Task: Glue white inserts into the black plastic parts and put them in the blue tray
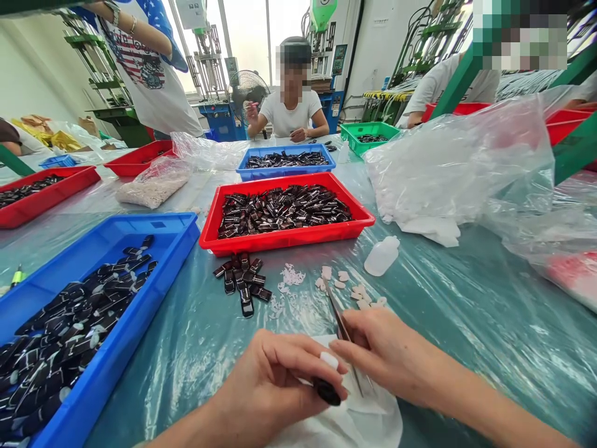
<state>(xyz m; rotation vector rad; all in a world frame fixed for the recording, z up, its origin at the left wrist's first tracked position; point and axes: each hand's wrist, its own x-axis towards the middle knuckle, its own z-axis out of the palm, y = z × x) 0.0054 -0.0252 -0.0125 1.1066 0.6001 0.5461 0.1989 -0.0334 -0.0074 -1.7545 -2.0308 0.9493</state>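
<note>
My left hand (284, 379) is closed around a small black plastic part (326, 392), its fingers bent over it. A small white piece (329, 359) shows at its fingertips; whether it is attached to the black part I cannot tell. Close beside it, my right hand (387, 354) grips metal tweezers (339, 317), one end reaching toward several pale small pieces (361, 294) on the table. A white cloth or paper (359, 423) lies under both hands. Beyond my left hand is a loose pile of black parts (242, 278), with white scraps (291, 275) to its right.
A red tray (284, 239) of black parts stands ahead, a blue tray (181, 242) at left. Behind is another blue tray (285, 173). A white bottle (381, 256) and large plastic bag (448, 168) are at right. A person (291, 118) sits opposite; others are nearby.
</note>
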